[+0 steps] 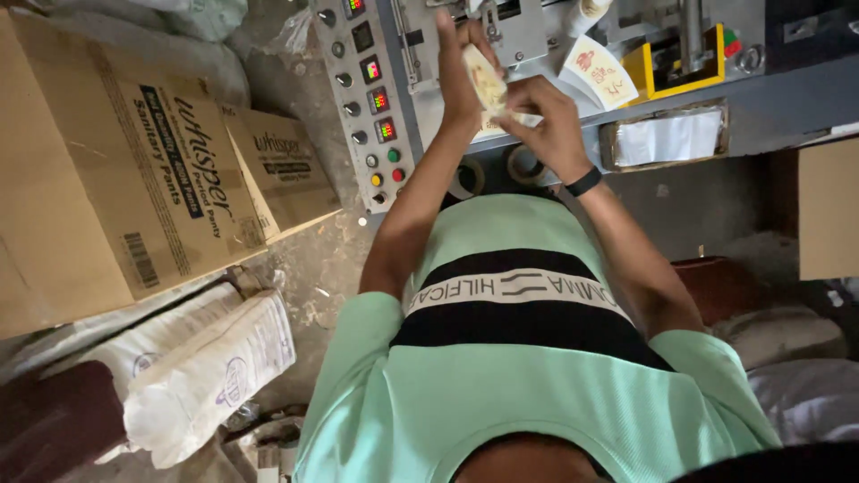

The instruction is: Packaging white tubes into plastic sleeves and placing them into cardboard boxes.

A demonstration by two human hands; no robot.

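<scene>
— Both hands are working on one thing? What are you holding?

— Yes. I'm pinching a small pale packet (486,82) between them. My left hand (458,76) is standing upright with its fingers stretched along the packet's far side, and my right hand (548,125), the one with the black wristband (583,182), is closing its fingertips on the packet's lower end.

— Where is it sitting?

— It isn't sitting on anything. I'm holding it in the air over the front edge of the grey machine (769,107), just beside the control panel (362,98) with its buttons and lit displays.

— Which step is that, do you reckon?

— I'm judging that I'm checking or straightening the packet by hand right at the machine; whether it is sealed I cannot tell.

— And what is the next move asking of you?

— A light, steady grip, I think, so the packet isn't getting crushed, and care around the metal parts close behind my fingers.

— Anything else near you?

— Two cardboard boxes (116,170) are leaning by the panel's left edge, white sacks (210,376) are lying below them, and a yellow bracket (667,67) is showing on the machine's right.
</scene>
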